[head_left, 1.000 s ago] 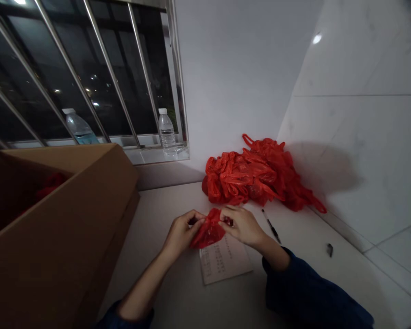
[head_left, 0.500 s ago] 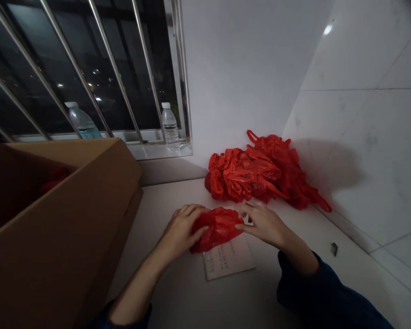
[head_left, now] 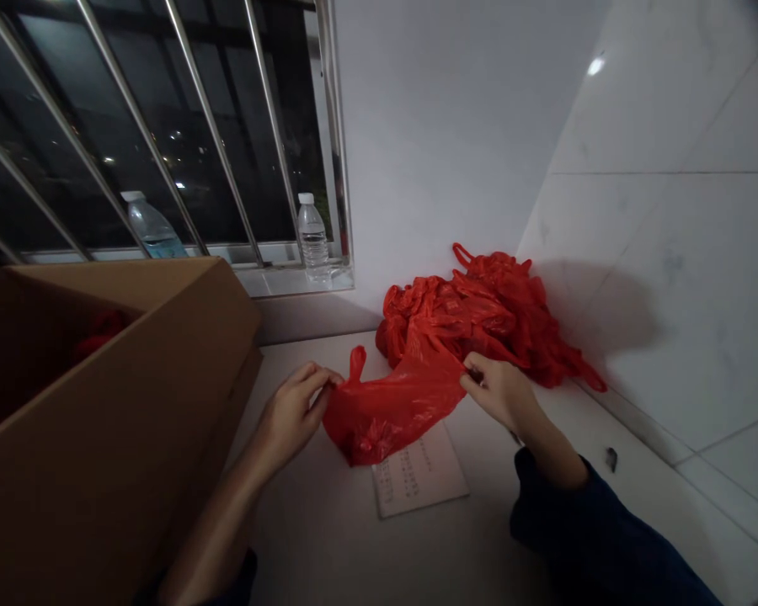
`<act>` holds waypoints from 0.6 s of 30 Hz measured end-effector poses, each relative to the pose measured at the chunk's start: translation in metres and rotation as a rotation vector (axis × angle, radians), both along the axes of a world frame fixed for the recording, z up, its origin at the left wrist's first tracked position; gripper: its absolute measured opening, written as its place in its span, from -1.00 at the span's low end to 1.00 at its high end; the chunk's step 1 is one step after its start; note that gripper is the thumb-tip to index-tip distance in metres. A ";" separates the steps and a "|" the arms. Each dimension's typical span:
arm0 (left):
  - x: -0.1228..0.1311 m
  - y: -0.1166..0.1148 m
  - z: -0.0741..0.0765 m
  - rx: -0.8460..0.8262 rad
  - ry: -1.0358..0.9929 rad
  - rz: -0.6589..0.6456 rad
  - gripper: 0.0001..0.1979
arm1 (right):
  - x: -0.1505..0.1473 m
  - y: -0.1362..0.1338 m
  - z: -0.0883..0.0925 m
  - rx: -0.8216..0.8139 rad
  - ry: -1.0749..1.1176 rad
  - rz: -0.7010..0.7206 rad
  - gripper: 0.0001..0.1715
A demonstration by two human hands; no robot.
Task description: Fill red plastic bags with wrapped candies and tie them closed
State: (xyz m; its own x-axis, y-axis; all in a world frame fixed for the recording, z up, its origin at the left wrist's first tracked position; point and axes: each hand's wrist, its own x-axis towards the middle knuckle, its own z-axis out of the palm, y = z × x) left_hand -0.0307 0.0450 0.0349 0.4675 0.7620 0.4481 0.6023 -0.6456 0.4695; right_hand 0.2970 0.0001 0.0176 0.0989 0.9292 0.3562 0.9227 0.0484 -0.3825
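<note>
A red plastic bag (head_left: 388, 404) is stretched out between both hands just above the white table. My left hand (head_left: 294, 408) pinches its left edge, by a handle loop that sticks up. My right hand (head_left: 499, 389) pinches its right edge. The bag sags in the middle over a sheet of printed paper (head_left: 419, 475). Behind the bag lies a pile of red plastic bags (head_left: 480, 316) against the wall corner.
A large open cardboard box (head_left: 101, 404) with something red inside stands at the left. Two water bottles (head_left: 312, 236) sit on the sill of a barred window. A small dark object (head_left: 610, 459) lies at the right near the tiled wall.
The bag was a crumpled wad between my hands. My hands have moved apart and pulled it open into a wide sheet, the left hand going left, the right hand right.
</note>
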 end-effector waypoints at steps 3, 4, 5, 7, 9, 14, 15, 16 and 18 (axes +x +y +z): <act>0.006 -0.010 0.008 -0.097 -0.131 -0.090 -0.85 | -0.002 -0.014 0.012 0.068 0.010 0.090 -0.77; 0.010 -0.014 0.010 -0.142 -0.169 -0.111 -0.86 | -0.007 -0.021 0.016 0.141 0.028 0.139 -0.66; 0.014 -0.018 0.011 -0.188 -0.201 -0.124 -0.88 | -0.015 -0.028 0.021 0.230 0.053 0.191 -0.58; 0.019 -0.026 0.013 -0.284 -0.245 -0.135 -0.88 | -0.032 -0.042 0.030 0.403 0.118 0.283 -0.55; 0.023 -0.032 0.014 -0.369 -0.291 -0.158 -0.87 | -0.049 -0.053 0.035 0.494 0.165 0.389 -0.64; 0.027 -0.039 0.013 -0.551 -0.425 -0.348 -0.85 | -0.071 -0.048 0.022 0.127 -0.067 0.594 -0.83; 0.028 -0.040 0.013 -0.569 -0.438 -0.381 -0.84 | -0.072 -0.043 0.016 0.033 -0.112 0.596 -0.82; 0.028 -0.041 0.013 -0.580 -0.444 -0.402 -0.84 | -0.073 -0.037 0.011 -0.039 -0.145 0.588 -0.83; 0.029 -0.042 0.014 -0.599 -0.420 -0.416 -0.88 | -0.074 -0.028 -0.001 -0.119 -0.200 0.536 -0.86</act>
State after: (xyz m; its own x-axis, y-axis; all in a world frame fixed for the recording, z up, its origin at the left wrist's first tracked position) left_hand -0.0020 0.0028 0.0488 0.6473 0.7291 0.2224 0.0690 -0.3467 0.9354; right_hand 0.2232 -0.0277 0.0171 -0.4541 0.8660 0.2093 0.8364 0.4953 -0.2348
